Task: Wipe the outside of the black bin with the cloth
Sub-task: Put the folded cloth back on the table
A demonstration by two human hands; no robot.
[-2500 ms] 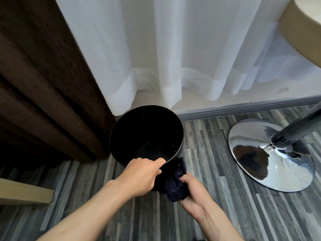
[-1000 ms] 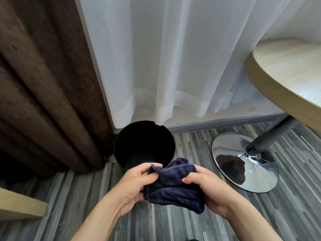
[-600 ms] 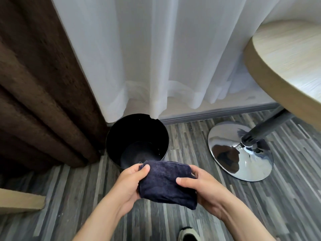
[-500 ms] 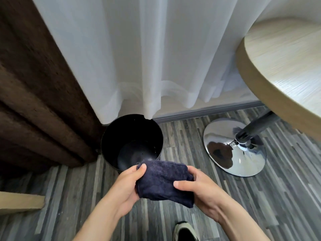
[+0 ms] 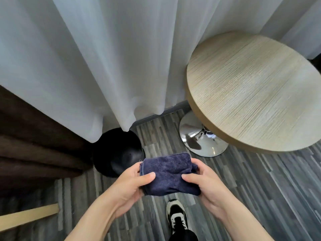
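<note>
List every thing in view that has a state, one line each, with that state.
black bin: upright on the floor, open-topped, untouched, its rim partly under the curtain hem.
cloth: folded, held up off the bin.
left hand: gripping the cloth's left end.
right hand: gripping its right end.
white curtain: drawn, hanging.
round table: standing, top bare.

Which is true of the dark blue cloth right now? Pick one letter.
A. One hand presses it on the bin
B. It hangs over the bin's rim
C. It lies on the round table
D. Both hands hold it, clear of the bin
D: the left hand and right hand each grip an end of the folded cloth, off the black bin.
</note>
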